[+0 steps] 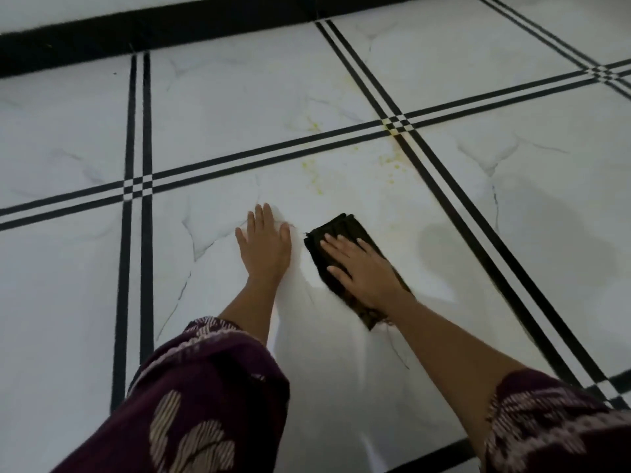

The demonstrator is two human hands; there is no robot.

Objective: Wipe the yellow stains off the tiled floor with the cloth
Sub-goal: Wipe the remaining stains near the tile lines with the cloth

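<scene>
A dark folded cloth (336,230) lies on the white marble-look tiled floor (239,97). My right hand (362,264) presses flat on top of it with straight fingers. My left hand (264,245) rests flat on the bare tile just left of the cloth, fingers spread. Yellow stains (392,162) speckle the tile beyond both hands, with more yellow spots (312,170) to the left and some near the black line crossing (392,126). The cloth sits short of the stains.
Double black lines (138,131) divide the tiles. A black skirting strip (170,32) runs along the far wall. A faint wet patch (478,254) shines to the right of the cloth. My patterned maroon sleeves (205,404) fill the lower view.
</scene>
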